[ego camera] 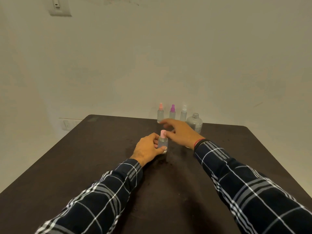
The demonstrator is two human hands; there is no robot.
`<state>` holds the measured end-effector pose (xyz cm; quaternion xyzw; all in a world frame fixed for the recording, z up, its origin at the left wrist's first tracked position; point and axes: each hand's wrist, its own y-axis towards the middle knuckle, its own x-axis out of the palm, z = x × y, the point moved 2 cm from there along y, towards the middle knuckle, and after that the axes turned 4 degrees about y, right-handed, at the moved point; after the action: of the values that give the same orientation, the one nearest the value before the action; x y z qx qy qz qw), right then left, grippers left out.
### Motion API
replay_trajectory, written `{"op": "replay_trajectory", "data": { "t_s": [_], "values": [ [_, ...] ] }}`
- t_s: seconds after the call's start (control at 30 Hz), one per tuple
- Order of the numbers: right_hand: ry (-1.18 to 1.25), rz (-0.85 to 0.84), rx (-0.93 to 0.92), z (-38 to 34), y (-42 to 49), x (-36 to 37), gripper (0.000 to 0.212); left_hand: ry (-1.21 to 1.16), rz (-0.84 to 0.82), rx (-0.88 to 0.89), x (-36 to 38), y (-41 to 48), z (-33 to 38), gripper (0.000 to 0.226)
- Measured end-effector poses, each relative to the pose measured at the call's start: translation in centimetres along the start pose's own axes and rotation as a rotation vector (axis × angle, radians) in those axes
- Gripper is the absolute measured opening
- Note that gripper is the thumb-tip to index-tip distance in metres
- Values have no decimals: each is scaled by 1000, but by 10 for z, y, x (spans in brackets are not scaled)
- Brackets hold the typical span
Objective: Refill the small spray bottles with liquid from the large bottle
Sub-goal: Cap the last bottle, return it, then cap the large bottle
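Four bottles (172,113) along far table edge (126,117)

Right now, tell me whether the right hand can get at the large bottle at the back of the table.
Probably yes. The right hand looks empty and hovers just in front of the large bottle, with nothing between them; the white-topped spray bottle stands close on its left.

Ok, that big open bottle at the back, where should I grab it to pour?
I'd wrap the right hand round the large bottle at its wide body, below the shoulder, coming from its right or front. It stands upright and uncapped with a narrow threaded neck, and the white-topped spray bottle stands close on its left, crowding that side.
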<state>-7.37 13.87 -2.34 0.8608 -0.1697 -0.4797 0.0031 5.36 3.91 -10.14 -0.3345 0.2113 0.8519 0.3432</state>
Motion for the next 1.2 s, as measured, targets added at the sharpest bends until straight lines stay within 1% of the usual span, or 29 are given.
{"op": "replay_trajectory", "data": {
  "t_s": [0.03, 0.07, 0.1, 0.13, 0.17, 0.23, 0.27, 0.3, 0.33, 0.37, 0.4, 0.43, 0.47, 0.57, 0.73, 0.8, 0.87, 0.97, 1.03, 1.1, 1.2],
  "values": [
    [-4, -54, -32, -1, 1, 0, 37, 2, -1, 2, 0, 0, 1, 35],
    [-38, -84, -43, -2, 2, 1, 37, 4, -1, 4, 0, 1, 0, 35],
    [-69, -81, -39, -2, 3, 1, 33, 4, 1, 2, 0, 1, 0, 36],
    [-114, -48, -3, -1, 5, 0, 25, 4, 4, -2, 0, 1, 0, 36],
    [-183, -10, 38, -1, 6, -1, 23, 7, 6, -5, 0, 1, -1, 37],
    [-333, 98, 108, -1, 5, -4, 51, 17, 3, -10, 1, 2, -2, 38],
    [-330, 136, 124, 0, 4, -6, 58, 19, 0, -10, 1, 3, -3, 38],
    [-253, 154, 116, 0, 3, -6, 55, 17, -1, -7, 2, 3, -3, 38],
    [-148, 120, 107, 0, 3, -7, 43, 13, 1, -3, 2, 3, -4, 38],
    [-66, 34, 78, -1, 2, -7, 32, 11, 6, 0, 2, 4, -5, 39],
    [-43, -73, 36, -2, 3, -5, 33, 13, 9, 0, 2, 4, -5, 39],
    [-52, -142, -4, -2, 4, -3, 37, 16, 8, -2, 2, 4, -5, 40],
    [-91, -153, -25, -1, 5, 0, 38, 14, 3, -2, 3, 5, -5, 41],
    [-112, -67, -19, -1, 8, 4, 32, 11, 4, -3, 3, 4, -6, 41],
    [-188, -53, 14, -8, 10, 2, 30, 39, 14, 7, 4, 4, -6, 39],
    [-173, -23, 36, -9, 9, 6, 29, 51, 17, 7, 4, 5, -5, 39],
    [-102, 4, 64, -5, 5, 9, 33, 65, 1, 6, 2, 6, -3, 40],
    [12, 31, 134, 4, -4, 10, 48, 81, -51, 15, -2, 12, -2, 41],
    [36, 71, 171, 10, -9, 7, 50, 90, -62, 21, -7, 18, -3, 41],
    [45, 98, 191, 15, -16, 5, 47, 96, -33, 11, -14, 28, -5, 40],
    [29, 92, 180, 24, -26, 6, 42, 94, 59, -10, -29, 57, -8, 40]
  ]
}}
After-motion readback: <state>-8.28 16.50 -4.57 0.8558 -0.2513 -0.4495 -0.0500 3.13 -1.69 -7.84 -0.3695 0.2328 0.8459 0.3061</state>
